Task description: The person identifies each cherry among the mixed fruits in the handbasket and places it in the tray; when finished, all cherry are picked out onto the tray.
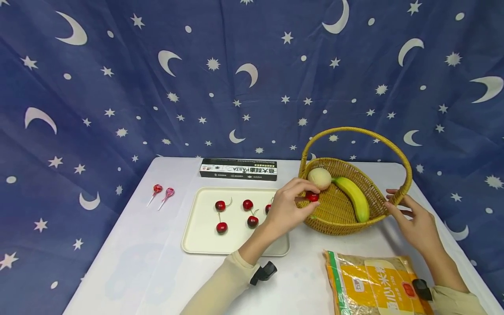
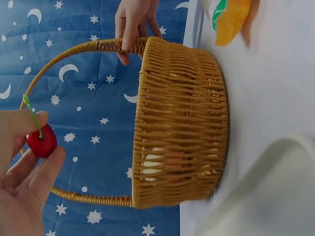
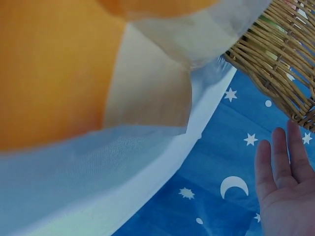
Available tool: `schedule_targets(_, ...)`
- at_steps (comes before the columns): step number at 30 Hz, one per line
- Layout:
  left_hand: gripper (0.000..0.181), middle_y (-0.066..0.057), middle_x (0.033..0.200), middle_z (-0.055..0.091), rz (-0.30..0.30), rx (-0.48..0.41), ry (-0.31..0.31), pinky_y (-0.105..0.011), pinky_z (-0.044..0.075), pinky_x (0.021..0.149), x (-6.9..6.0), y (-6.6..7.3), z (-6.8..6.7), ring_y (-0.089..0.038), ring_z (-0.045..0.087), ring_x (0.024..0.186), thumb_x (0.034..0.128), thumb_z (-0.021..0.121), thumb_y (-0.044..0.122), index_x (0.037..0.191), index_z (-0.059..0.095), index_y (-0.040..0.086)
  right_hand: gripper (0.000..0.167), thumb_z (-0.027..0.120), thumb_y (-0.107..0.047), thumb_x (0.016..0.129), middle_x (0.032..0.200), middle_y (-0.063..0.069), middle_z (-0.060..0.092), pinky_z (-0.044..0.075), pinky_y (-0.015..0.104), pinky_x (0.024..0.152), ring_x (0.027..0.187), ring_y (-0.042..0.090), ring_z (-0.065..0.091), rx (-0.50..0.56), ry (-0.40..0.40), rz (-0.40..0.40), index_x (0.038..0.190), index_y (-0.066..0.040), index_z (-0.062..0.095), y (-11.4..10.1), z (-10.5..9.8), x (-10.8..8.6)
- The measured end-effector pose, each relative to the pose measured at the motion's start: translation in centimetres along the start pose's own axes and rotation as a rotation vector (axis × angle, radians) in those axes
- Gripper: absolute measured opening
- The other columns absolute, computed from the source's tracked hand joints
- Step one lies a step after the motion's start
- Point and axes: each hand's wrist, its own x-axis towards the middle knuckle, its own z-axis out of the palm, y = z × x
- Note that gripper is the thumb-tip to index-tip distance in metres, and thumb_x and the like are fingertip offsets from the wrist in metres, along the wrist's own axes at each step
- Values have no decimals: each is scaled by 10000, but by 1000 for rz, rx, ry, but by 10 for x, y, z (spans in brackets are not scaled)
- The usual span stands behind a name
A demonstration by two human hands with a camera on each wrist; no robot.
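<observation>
My left hand (image 1: 289,203) pinches a red cherry (image 1: 313,196) above the near left rim of a wicker basket (image 1: 334,227). The left wrist view shows the cherry's green stem (image 2: 34,118) between thumb and fingers. On the basket's right side, my right hand (image 1: 417,223) holds the foot of its arched handle, thumb in front and fingers behind. Inside the basket lie a yellow banana (image 1: 356,199) and a round beige fruit (image 1: 320,178). Several more cherries (image 1: 222,228) lie on a cream tray (image 1: 202,245) left of the basket; my left hand partly covers its right side.
A black pasta box (image 1: 238,169) lies behind the tray. Two wrapped lollipops (image 1: 169,193) lie to the left. An orange and clear food bag (image 1: 374,282) rests in front of the basket, below my right forearm. A blue curtain (image 1: 220,87) hangs behind the table.
</observation>
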Motion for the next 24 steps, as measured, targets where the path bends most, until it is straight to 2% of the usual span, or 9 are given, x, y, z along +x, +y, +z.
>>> schedule_targets(6,252,-99,1216,694,1,40,22,-214,638,885,-9,-5,-13,-236,744,1077,903,821,8,1138,741,55,371,723,-232,1029,1158,-499,519,404,-57,820,1058,-320,459,1,0,5,1382,-130,671,0,0,0)
schedule_targets(17,257,-107,1188,693,-39,48,75,-155,612,893,-27,-17,-36,-242,749,1065,892,825,-10,1128,737,46,393,714,-252,1036,1150,-514,488,385,-70,812,1051,-329,432,-6,-15,28,1399,-113,655,0,-2,1)
schedule_targets(24,254,-100,1175,699,-65,57,103,-200,640,848,-39,-24,-46,-227,760,1030,888,832,-4,1119,741,51,388,711,-249,1038,1146,-515,481,377,-78,805,1039,-328,432,-11,-15,33,1402,-125,656,2,0,1)
